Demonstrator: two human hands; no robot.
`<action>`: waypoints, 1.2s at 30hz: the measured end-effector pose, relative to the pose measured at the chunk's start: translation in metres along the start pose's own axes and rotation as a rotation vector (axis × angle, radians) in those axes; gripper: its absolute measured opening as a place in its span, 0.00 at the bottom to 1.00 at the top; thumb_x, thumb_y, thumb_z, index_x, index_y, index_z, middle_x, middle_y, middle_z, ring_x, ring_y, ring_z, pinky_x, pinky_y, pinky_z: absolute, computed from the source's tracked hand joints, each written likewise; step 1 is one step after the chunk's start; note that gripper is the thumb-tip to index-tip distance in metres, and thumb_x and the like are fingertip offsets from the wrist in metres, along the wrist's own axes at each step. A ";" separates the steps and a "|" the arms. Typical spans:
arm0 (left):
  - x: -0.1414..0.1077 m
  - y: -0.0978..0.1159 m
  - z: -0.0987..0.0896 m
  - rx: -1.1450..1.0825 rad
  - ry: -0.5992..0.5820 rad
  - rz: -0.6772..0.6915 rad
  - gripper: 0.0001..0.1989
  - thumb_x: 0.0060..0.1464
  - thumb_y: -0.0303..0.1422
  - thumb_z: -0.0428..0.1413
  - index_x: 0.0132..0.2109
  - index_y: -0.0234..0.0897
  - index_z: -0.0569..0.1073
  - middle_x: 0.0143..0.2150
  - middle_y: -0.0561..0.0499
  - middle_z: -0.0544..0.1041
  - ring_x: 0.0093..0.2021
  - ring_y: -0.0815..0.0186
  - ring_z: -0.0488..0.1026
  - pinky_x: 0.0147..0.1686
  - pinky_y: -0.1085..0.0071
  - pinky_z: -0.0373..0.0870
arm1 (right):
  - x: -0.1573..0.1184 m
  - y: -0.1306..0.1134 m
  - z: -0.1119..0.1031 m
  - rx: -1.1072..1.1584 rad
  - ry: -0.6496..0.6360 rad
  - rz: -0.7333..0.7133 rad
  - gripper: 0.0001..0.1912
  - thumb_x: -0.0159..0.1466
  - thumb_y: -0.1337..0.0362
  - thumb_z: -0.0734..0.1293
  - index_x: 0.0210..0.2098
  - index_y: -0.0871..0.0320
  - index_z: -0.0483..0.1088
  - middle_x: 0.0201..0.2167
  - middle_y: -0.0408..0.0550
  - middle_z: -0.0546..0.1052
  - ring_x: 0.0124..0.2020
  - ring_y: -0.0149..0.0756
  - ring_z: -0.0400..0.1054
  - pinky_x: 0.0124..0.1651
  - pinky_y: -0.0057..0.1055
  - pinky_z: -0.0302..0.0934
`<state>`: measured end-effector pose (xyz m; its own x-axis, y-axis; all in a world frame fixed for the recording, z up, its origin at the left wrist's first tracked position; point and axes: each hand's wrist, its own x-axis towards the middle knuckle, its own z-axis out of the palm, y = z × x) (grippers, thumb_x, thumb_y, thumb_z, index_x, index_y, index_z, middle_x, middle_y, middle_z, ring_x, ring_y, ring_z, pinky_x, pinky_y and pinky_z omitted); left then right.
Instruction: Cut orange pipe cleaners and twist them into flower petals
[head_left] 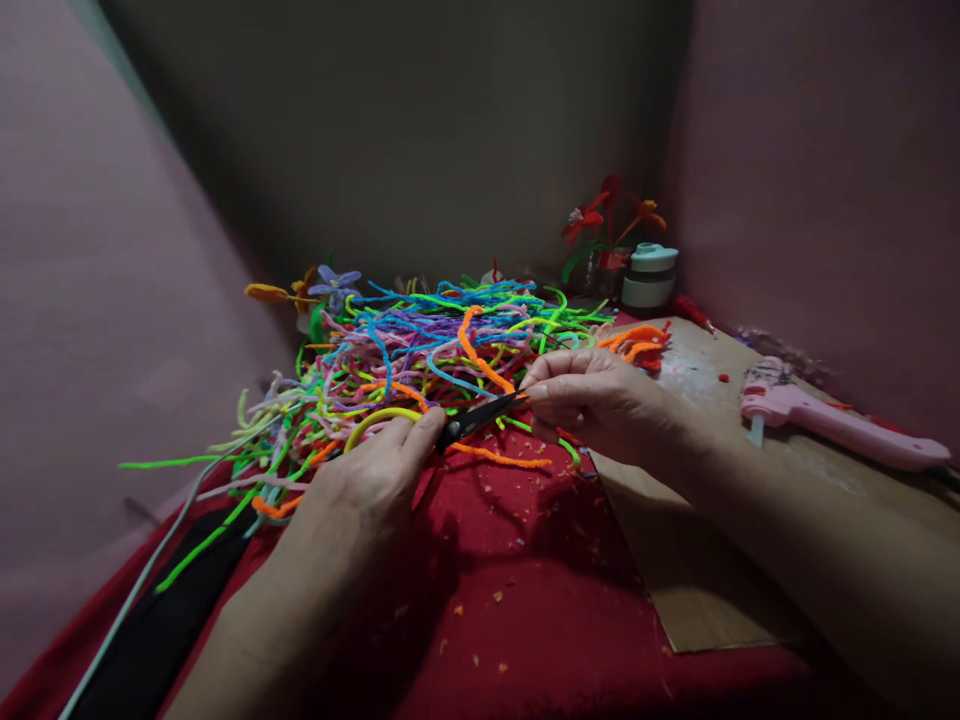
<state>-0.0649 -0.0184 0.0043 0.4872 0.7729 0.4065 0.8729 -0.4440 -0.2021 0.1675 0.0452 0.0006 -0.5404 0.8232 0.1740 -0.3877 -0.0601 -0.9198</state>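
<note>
My left hand (pixel 379 470) is closed round the yellow handle of a pair of scissors (pixel 484 415). Their dark blades point right, with the tips at the fingers of my right hand (pixel 592 395). That hand pinches an orange pipe cleaner (pixel 480 350), which rises in a curve up and left from the fingertips. The blades lie against or very near its lower end; I cannot tell whether they touch it. Behind both hands spreads a large tangled heap of pipe cleaners (pixel 420 340) in many colours.
A cardboard sheet (pixel 697 590) lies at the right, bearing a pink glue gun (pixel 847 420) and several orange pieces (pixel 637 342). Pipe-cleaner flowers (pixel 589 220) and a lidded container (pixel 649 278) stand behind. Orange scraps dot the red cloth (pixel 540 620). A pale cable (pixel 142 575) runs along the left.
</note>
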 end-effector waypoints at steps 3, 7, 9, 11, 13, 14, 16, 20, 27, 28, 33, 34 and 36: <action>0.000 0.001 0.000 0.023 0.017 0.005 0.21 0.56 0.27 0.41 0.56 0.35 0.61 0.43 0.42 0.73 0.40 0.59 0.72 0.34 0.67 0.70 | 0.000 0.000 0.000 0.000 -0.008 -0.001 0.01 0.50 0.71 0.66 0.23 0.62 0.68 0.11 0.36 0.58 0.14 0.22 0.49 0.21 0.25 0.47; 0.000 0.000 0.002 0.017 0.031 0.003 0.21 0.56 0.26 0.40 0.56 0.35 0.62 0.42 0.42 0.74 0.40 0.59 0.73 0.37 0.65 0.71 | -0.001 -0.002 0.001 0.008 0.020 0.015 0.02 0.49 0.70 0.66 0.21 0.62 0.68 0.12 0.36 0.59 0.14 0.21 0.49 0.21 0.24 0.48; -0.001 -0.002 0.004 0.001 0.031 0.019 0.21 0.56 0.26 0.40 0.56 0.35 0.62 0.43 0.41 0.74 0.40 0.59 0.73 0.38 0.64 0.71 | 0.000 -0.002 0.003 0.018 0.034 0.027 0.01 0.48 0.71 0.66 0.22 0.61 0.68 0.12 0.36 0.60 0.14 0.21 0.49 0.21 0.24 0.48; -0.001 -0.003 0.005 -0.016 0.028 0.035 0.21 0.55 0.26 0.42 0.56 0.34 0.62 0.44 0.41 0.74 0.39 0.59 0.74 0.38 0.65 0.71 | 0.000 -0.002 0.003 0.019 0.044 0.031 0.02 0.47 0.71 0.67 0.22 0.61 0.68 0.12 0.36 0.60 0.14 0.22 0.50 0.21 0.25 0.50; -0.001 -0.003 0.004 -0.037 0.029 0.048 0.20 0.54 0.25 0.43 0.55 0.33 0.62 0.45 0.40 0.74 0.39 0.60 0.74 0.37 0.66 0.71 | 0.000 -0.001 0.003 0.011 0.052 0.029 0.02 0.47 0.70 0.67 0.22 0.60 0.69 0.12 0.36 0.61 0.14 0.22 0.50 0.22 0.26 0.51; 0.000 -0.002 0.003 -0.051 0.030 0.053 0.20 0.54 0.25 0.44 0.55 0.33 0.62 0.45 0.40 0.74 0.39 0.60 0.74 0.36 0.67 0.70 | 0.000 -0.001 0.004 0.009 0.055 0.027 0.02 0.47 0.70 0.67 0.22 0.60 0.68 0.12 0.36 0.60 0.14 0.22 0.49 0.22 0.26 0.51; 0.001 0.001 0.000 -0.091 0.023 0.056 0.19 0.54 0.24 0.44 0.53 0.32 0.63 0.44 0.41 0.74 0.41 0.60 0.74 0.36 0.68 0.69 | -0.001 -0.001 0.004 0.012 0.057 0.025 0.02 0.48 0.70 0.67 0.22 0.60 0.68 0.12 0.36 0.60 0.15 0.22 0.49 0.22 0.26 0.50; 0.005 0.006 -0.004 -0.204 -0.003 0.013 0.15 0.55 0.24 0.43 0.49 0.36 0.65 0.40 0.47 0.75 0.37 0.66 0.73 0.33 0.74 0.67 | -0.002 -0.002 0.008 0.012 0.083 0.047 0.03 0.47 0.70 0.68 0.21 0.60 0.68 0.12 0.37 0.61 0.15 0.22 0.51 0.22 0.26 0.49; 0.010 0.002 0.001 -0.224 0.086 -0.097 0.11 0.57 0.29 0.43 0.44 0.37 0.66 0.27 0.55 0.70 0.21 0.74 0.65 0.23 0.78 0.60 | -0.002 -0.004 0.012 0.025 0.124 0.057 0.04 0.45 0.69 0.69 0.22 0.62 0.69 0.14 0.38 0.65 0.15 0.21 0.53 0.20 0.25 0.46; 0.011 0.001 0.001 -0.224 0.070 -0.103 0.11 0.57 0.29 0.43 0.44 0.36 0.66 0.27 0.55 0.70 0.21 0.74 0.65 0.23 0.78 0.60 | -0.003 -0.004 0.012 0.025 0.126 0.058 0.04 0.45 0.69 0.69 0.22 0.62 0.69 0.14 0.38 0.65 0.15 0.21 0.52 0.20 0.25 0.45; 0.012 -0.006 -0.004 -0.330 -0.070 -0.090 0.12 0.56 0.29 0.44 0.45 0.37 0.67 0.34 0.51 0.74 0.29 0.70 0.70 0.29 0.78 0.63 | -0.003 -0.006 0.011 0.068 0.104 0.016 0.07 0.48 0.69 0.69 0.18 0.60 0.65 0.12 0.35 0.56 0.15 0.21 0.44 0.19 0.26 0.39; 0.012 -0.008 -0.005 -0.360 -0.113 -0.080 0.12 0.55 0.29 0.45 0.45 0.37 0.67 0.36 0.50 0.74 0.31 0.69 0.71 0.31 0.77 0.63 | -0.003 -0.006 0.010 0.083 0.090 -0.001 0.09 0.49 0.68 0.68 0.18 0.60 0.63 0.12 0.34 0.54 0.15 0.21 0.42 0.19 0.26 0.38; 0.012 -0.011 -0.007 -0.404 -0.214 -0.060 0.13 0.54 0.29 0.46 0.45 0.39 0.69 0.36 0.50 0.75 0.31 0.68 0.71 0.31 0.77 0.64 | -0.002 -0.006 0.007 0.106 0.083 -0.039 0.10 0.51 0.69 0.68 0.18 0.60 0.62 0.12 0.33 0.51 0.14 0.21 0.39 0.19 0.26 0.36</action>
<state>-0.0689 -0.0078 0.0174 0.4675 0.8599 0.2048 0.8409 -0.5041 0.1971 0.1656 0.0400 0.0083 -0.4612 0.8698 0.1755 -0.4865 -0.0824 -0.8698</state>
